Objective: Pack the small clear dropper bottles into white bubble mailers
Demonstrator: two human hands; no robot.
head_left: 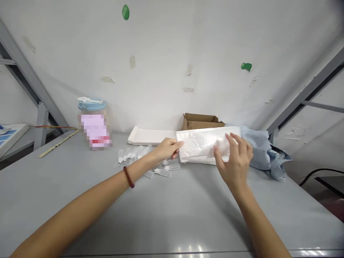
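A flat, shiny plastic-wrapped white packet (201,143) is lifted over the grey table. My left hand (168,148) pinches its left end between thumb and fingers. In front of its right half is my right hand (236,154), thumb and fingers apart and curved; whether the fingertips touch the wrapping I cannot tell. Below and left of the packet lie several small translucent tube-like pieces (162,172), some with thin loops, partly hidden behind my left hand and forearm. A pile of flat white packets (154,136) rests behind them against the wall.
An open cardboard box (201,121) stands behind the held packet. Light blue cloth (258,147) lies at the right. A jar with a blue lid (92,104), its front blurred, stands at the back left near a thin wooden strip (57,144). Grey metal frames slope at both sides.
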